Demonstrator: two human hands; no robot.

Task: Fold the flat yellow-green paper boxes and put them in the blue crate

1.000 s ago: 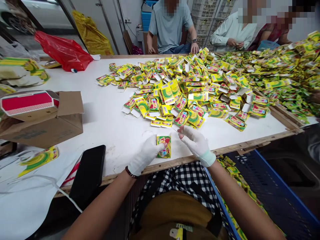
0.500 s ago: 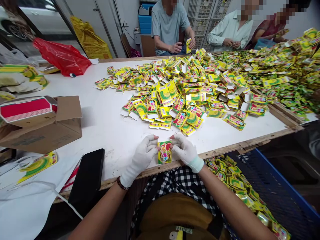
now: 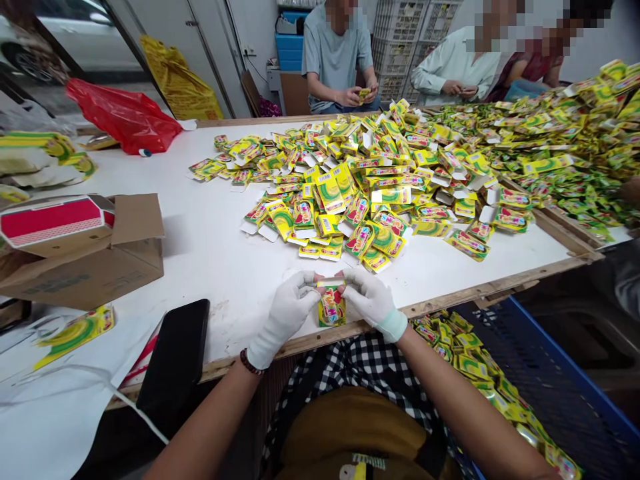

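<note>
Both my hands wear white gloves with bare fingertips. A small yellow-green box (image 3: 331,308) with red lettering stands between them at the table's front edge. My left hand (image 3: 293,303) pinches its upper left corner, and my right hand (image 3: 369,300) pinches the upper right corner. The box's top edge shows a pale strip between my fingertips. Just beyond my hands lies a large heap of similar boxes (image 3: 330,190), several with white flaps sticking out.
A brown carton (image 3: 100,270) and a black phone (image 3: 175,353) are on the left, with a red bag (image 3: 130,117) behind. A blue crate (image 3: 555,377) of packets stands low right. Three people sit across the white table (image 3: 200,220).
My fingertips have come closer together over the top of the box, where a pale strip now shows. The person opposite has lowered the yellow box in their hands.
</note>
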